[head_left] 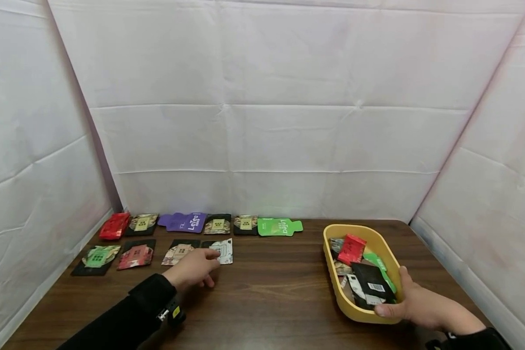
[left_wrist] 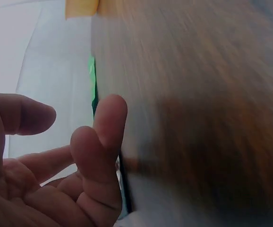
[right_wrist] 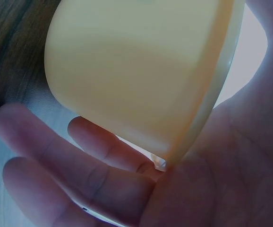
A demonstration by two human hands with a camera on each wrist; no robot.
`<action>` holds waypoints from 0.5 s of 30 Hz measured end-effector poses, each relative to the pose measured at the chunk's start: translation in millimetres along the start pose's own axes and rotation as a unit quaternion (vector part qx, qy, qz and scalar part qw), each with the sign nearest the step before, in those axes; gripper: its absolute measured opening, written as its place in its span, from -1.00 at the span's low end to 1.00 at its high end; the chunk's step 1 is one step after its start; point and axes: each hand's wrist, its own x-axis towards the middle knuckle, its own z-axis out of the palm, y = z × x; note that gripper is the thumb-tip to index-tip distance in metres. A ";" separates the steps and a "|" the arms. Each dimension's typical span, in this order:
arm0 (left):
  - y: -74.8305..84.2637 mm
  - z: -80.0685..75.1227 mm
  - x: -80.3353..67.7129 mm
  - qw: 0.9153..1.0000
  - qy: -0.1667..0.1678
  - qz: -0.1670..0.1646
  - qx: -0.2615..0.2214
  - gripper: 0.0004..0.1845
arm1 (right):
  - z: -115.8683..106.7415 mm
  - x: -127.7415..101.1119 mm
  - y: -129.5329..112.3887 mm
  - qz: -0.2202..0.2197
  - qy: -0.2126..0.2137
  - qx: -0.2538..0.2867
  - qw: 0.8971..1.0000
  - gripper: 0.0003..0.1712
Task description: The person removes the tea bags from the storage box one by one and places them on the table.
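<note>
The left hand (head_left: pixel 194 269) rests low over the dark wooden bench (head_left: pixel 271 291), fingers loosely bent and holding nothing, fingertips at the near edge of a white-and-black flat sachet (head_left: pixel 222 250) that ends the front row of packets. That sachet lies just ahead of the grip, slightly to its right. The right hand (head_left: pixel 413 301) grasps the near right rim of the yellow oval plastic tray (head_left: pixel 332 272), thumb over the lip, fingers underneath. The tray's long axis runs away from the person; it holds mixed sachets, well apart from the left hand.
</note>
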 end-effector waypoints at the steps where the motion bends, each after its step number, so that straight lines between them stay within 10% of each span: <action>1: 2.6 1.8 2.2 1.000 0.003 0.005 0.015 -0.55 | -0.2 0.2 -0.9 0.003 -0.001 0.000 1.000 0.55; 6: 30.7 20.9 19.8 0.992 0.015 0.066 0.105 -0.56 | 0.2 1.3 -3.2 0.014 -0.007 0.004 1.000 0.56; 10: 69.0 57.0 33.9 0.967 0.012 0.172 0.190 -0.45 | -0.1 1.0 -3.1 0.020 -0.004 0.009 1.000 0.58; 12: 89.5 80.8 40.9 0.934 0.015 0.246 0.260 -0.34 | -0.7 0.5 -1.9 0.016 -0.003 0.007 1.000 0.57; 15: 121.1 118.8 48.6 0.858 0.024 0.346 0.378 -0.17 | -2.0 -2.3 -1.9 0.013 0.000 0.006 1.000 0.57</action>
